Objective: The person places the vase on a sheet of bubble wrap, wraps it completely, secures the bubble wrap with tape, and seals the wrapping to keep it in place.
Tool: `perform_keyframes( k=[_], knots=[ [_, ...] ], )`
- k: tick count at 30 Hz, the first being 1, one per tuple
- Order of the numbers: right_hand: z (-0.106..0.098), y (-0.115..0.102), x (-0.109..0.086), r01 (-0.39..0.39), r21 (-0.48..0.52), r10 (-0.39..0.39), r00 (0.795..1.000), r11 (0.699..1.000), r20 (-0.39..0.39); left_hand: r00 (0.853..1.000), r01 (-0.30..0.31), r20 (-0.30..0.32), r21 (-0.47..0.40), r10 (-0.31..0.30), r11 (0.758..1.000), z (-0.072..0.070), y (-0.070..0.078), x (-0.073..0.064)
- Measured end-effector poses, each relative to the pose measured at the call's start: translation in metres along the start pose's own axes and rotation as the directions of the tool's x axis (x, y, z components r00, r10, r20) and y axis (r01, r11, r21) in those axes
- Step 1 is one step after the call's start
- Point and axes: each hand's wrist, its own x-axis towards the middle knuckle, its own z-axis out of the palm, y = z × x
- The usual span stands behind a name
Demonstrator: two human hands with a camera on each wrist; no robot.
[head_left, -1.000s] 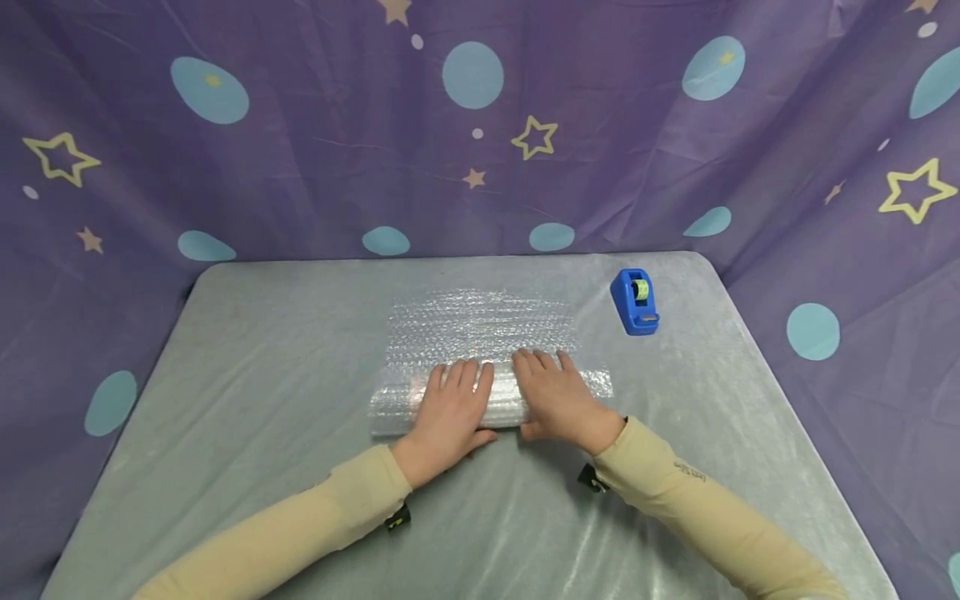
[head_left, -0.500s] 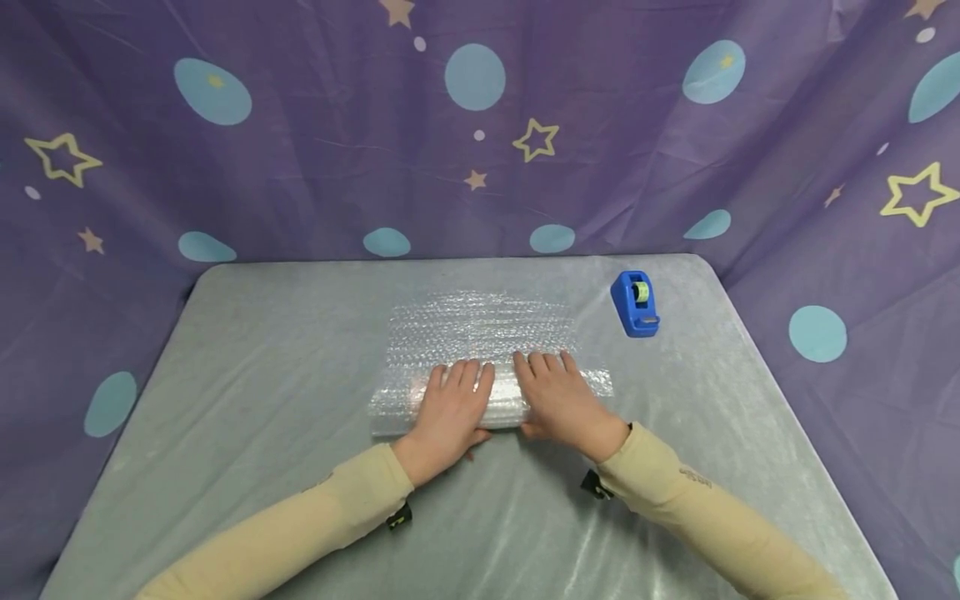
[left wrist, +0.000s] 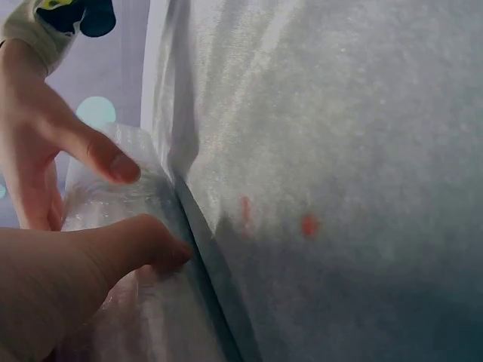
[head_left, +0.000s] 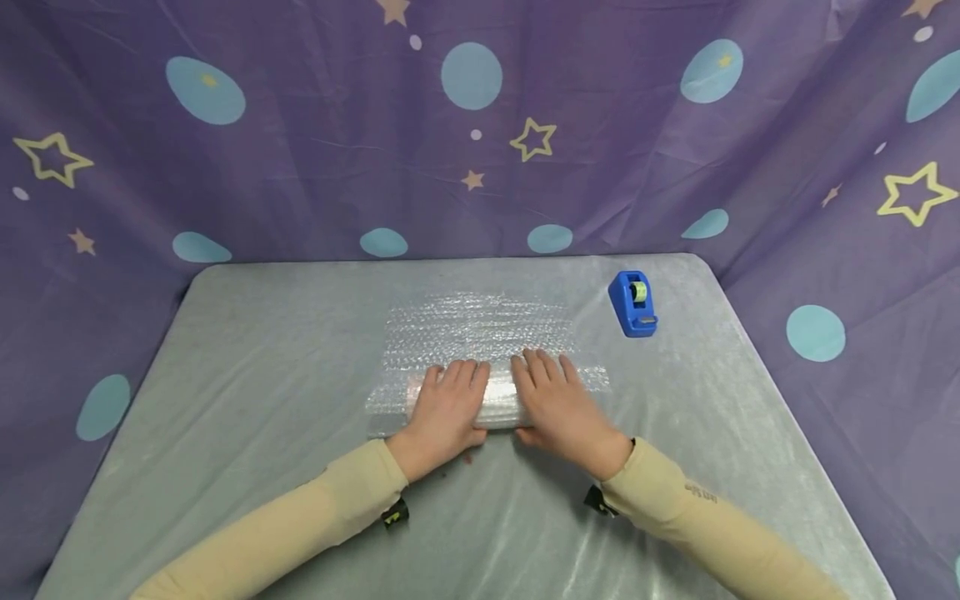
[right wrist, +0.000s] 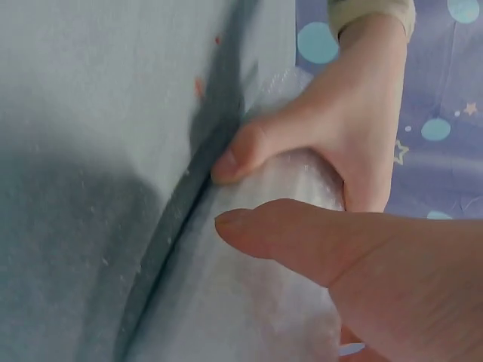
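Note:
A sheet of clear bubble wrap [head_left: 480, 329] lies on the grey cloth, its near part wound into a thick roll [head_left: 501, 404]. My left hand [head_left: 442, 412] grips the roll left of its middle, fingers over the top and thumb on the near side. My right hand [head_left: 564, 410] holds it the same way on the right, a short gap apart. In the left wrist view the left thumb [left wrist: 143, 240] presses along the roll's near side. The right thumb [right wrist: 279, 230] lies on the wrap in the right wrist view. Whatever is inside the roll is hidden by the layers.
A blue tape dispenser [head_left: 632, 307] with a roll of tape stands at the table's back right. Grey cloth [head_left: 262, 358] covers the table, with small red spots [left wrist: 309, 225] near the roll. A purple patterned curtain [head_left: 337, 125] rises behind and at both sides.
Both hands stay on the roll in nearly the same place. The right wrist and sleeve have shifted slightly toward the body. The tape dispenser stays put.

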Motion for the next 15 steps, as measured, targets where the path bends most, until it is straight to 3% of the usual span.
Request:
perform_keyframes(
  k=[6,15],
  knots=[
    [0.005,-0.005,-0.005,0.007,-0.01,-0.008,1.0,1.0,-0.011,0.999,0.001,0.032,-0.003,-0.001,1.0,-0.002,0.001,0.0],
    [0.019,0.001,-0.008,0.018,-0.039,-0.023,0.992,0.999,-0.127,0.999,-0.012,0.031,-0.033,0.013,0.999,-0.005,0.002,-0.005]
  ],
)
